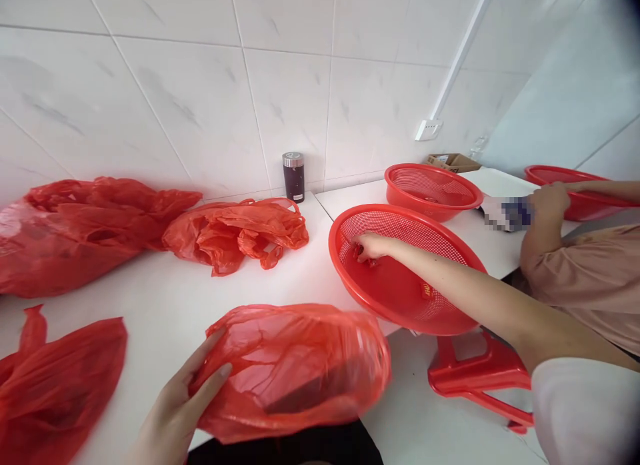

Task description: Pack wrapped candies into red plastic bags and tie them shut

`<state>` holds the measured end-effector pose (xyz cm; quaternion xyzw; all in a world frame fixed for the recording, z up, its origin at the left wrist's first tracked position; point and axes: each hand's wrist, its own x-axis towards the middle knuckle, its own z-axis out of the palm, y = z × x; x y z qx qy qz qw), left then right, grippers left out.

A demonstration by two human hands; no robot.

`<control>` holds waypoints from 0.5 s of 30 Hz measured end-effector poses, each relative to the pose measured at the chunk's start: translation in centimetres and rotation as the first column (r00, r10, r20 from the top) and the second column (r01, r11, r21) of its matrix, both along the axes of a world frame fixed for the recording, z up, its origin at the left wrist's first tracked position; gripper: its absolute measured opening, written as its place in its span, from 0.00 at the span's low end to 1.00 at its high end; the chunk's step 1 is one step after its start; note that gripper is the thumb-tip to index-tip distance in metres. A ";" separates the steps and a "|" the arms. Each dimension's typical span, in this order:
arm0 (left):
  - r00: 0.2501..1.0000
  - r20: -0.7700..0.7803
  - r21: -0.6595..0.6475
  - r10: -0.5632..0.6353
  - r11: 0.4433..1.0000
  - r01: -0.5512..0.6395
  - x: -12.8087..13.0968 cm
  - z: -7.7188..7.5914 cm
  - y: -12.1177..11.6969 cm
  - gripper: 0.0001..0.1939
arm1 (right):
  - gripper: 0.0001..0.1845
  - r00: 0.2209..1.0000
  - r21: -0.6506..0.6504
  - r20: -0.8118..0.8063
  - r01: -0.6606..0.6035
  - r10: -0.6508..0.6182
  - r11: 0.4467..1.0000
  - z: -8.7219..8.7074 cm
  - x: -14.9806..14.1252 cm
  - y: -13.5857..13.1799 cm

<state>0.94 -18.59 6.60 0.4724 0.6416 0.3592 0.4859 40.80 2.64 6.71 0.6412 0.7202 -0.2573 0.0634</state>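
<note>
My left hand [183, 388] grips the left edge of a red plastic bag [295, 405], thumb inside and fingers outside. The bag's wide mouth faces up and to the right, at the front edge of the table. My right hand [369, 246] reaches into a red plastic colander [410, 285] right of the bag, near its far left wall. The fingers are curled around small dark red pieces [358, 252], too small to name. More of these pieces lie just under the fingertips. A yellow label [427, 290] shows inside the colander.
Filled or crumpled red bags [90, 232] [240, 232] [60, 385] lie at the left. A dark tumbler [294, 178] stands by the wall. Behind is a second colander [430, 208]. At right a co-worker's arm [547, 215] is beside another colander [595, 205]. Below stands a red stool [475, 372].
</note>
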 end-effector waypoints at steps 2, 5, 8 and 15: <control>1.000 -0.006 0.014 0.015 1.000 -0.015 0.1 -0.2 -0.3 0.37 | 0.22 1.000 -0.022 -0.012 0.017 -0.017 1.000 -0.2 -0.6 0.3; 1.000 0.028 0.008 0.012 1.000 -0.012 -0.1 -0.6 -0.7 0.38 | 0.19 0.999 0.006 -0.036 0.031 -0.031 1.000 0.0 -0.9 0.2; 0.996 0.086 0.002 0.027 1.000 -0.028 -0.3 -0.6 -0.9 0.39 | 0.15 0.996 0.066 -0.081 0.053 -0.047 0.996 2.0 -0.7 -0.4; 0.980 0.196 0.020 0.016 1.000 -0.020 1.0 -1.1 -0.1 0.37 | 0.13 0.840 0.273 -0.496 -0.090 0.220 0.958 10.6 -6.6 -8.1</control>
